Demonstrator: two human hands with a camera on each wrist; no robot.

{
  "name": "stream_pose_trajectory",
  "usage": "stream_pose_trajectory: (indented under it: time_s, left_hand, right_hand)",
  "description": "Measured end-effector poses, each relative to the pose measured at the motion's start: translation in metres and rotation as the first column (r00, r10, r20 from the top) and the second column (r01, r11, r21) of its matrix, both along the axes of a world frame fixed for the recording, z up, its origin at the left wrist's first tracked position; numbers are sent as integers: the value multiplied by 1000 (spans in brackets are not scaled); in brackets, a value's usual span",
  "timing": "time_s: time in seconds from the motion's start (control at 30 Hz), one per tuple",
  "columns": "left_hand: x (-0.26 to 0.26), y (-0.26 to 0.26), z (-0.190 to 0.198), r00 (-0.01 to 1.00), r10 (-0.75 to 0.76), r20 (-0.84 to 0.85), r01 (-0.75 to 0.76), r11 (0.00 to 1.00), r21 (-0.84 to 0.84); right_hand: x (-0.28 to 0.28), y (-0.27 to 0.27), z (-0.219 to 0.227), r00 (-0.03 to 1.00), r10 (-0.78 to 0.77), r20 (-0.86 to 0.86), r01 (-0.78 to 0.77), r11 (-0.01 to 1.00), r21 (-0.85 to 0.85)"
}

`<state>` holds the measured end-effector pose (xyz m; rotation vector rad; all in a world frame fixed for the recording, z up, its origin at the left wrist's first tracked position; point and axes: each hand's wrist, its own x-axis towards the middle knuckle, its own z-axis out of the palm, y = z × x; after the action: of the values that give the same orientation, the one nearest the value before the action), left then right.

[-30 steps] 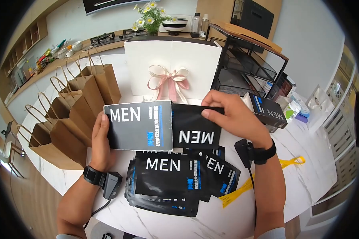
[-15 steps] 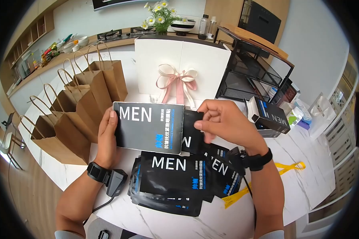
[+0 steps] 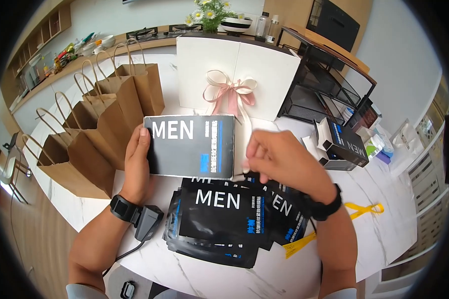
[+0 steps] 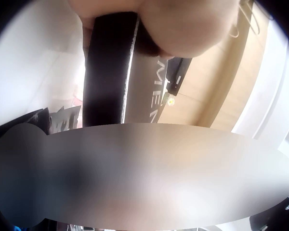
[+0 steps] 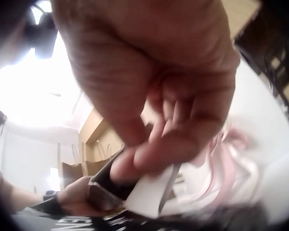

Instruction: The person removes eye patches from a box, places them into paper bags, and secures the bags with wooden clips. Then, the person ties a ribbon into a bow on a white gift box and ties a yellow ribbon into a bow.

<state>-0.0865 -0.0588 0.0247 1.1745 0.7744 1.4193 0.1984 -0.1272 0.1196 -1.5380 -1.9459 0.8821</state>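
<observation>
My left hand (image 3: 137, 162) grips a black box (image 3: 184, 157) marked MEN by its left end, thumb on the front face. A pale end flap (image 3: 240, 142) stands out from its open right end. In front of that end is my right hand (image 3: 287, 162), fingers curled and fingertips close at the flap. The right wrist view shows its thumb and finger tips together at the box mouth, above the white flap (image 5: 147, 195), with nothing showing between them. Below the box lies a loose stack of black flat pouches (image 3: 217, 222), also marked MEN.
Brown paper bags (image 3: 92, 157) with handles stand in a row at the left. Behind is a white box (image 3: 199, 74) with a pink and white bow. Another black MEN box (image 3: 346, 144) lies at the right by a black rack (image 3: 304, 102). A yellow strip (image 3: 366, 209) lies nearer.
The black pouch that stuck out of the box's right end has slid in and is now out of sight. My right hand has moved leftward and lets go of the pouch's outer edge.
</observation>
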Motion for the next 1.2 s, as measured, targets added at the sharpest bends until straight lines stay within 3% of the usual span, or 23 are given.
stream_pose_trajectory:
  time_s: [0.07, 0.1, 0.17, 0.3, 0.37, 0.47, 0.57, 0.63, 0.67, 0.7, 0.77, 0.8, 0.87, 1.0, 1.2]
  left_hand:
    - [-2, 3, -4, 998, 58, 0, -58, 998, -9]
    - [-3, 3, -5, 998, 59, 3, -59, 998, -11]
    - [-3, 5, -5, 999, 46, 27, -46, 999, -10]
    - [-3, 5, -3, 995, 99, 19, -99, 995, -22]
    - [-4, 8, -7, 994, 107, 33, -107, 994, -15]
    - [-6, 6, -5, 995, 96, 31, -95, 995, -9]
    - [-9, 7, -7, 994, 102, 39, -102, 995, 7]
    - [-8, 6, -3, 989, 143, 31, -143, 990, -8]
    - [-7, 4, -3, 984, 179, 24, -178, 983, -33]
    - [-6, 4, -5, 978, 202, 43, -201, 979, -32]
    - [-7, 7, -7, 978, 210, -13, -210, 978, 11]
    - [-5, 5, -5, 983, 181, 25, -181, 983, -6]
    - [-9, 7, -8, 991, 124, 47, -124, 992, 3]
    - [-5, 4, -4, 992, 105, 72, -105, 994, -2]
    - [-4, 3, -3, 992, 116, 58, -115, 993, -18]
  right_hand:
    - [9, -7, 11, 918, 238, 317, -198, 968, -155]
    - [8, -10, 8, 917, 239, 319, -198, 968, -157]
    - [4, -20, -1, 763, 337, 552, -456, 885, 90]
    - [-13, -17, -6, 720, 361, 593, -415, 908, -49]
    - [0, -9, -14, 752, 364, 550, -424, 905, -19]
    - [18, -2, -9, 886, 366, 286, -384, 923, 8]
    - [41, 7, -8, 867, 363, 342, -420, 901, 107]
    - [63, 0, 15, 911, 350, 216, -376, 922, 89]
    - [81, -1, 19, 902, 286, 324, -381, 880, 283]
    - [87, -8, 28, 951, 121, 284, -222, 907, 357]
    - [94, -18, 36, 992, -121, -46, 129, 914, 385]
    - [93, -17, 37, 992, -122, -45, 130, 914, 385]
    - [91, -18, 39, 967, -34, -252, 132, 914, 384]
    - [72, -9, 32, 997, -41, -60, 60, 926, 372]
    - [68, -4, 23, 997, -5, -75, 30, 941, 337]
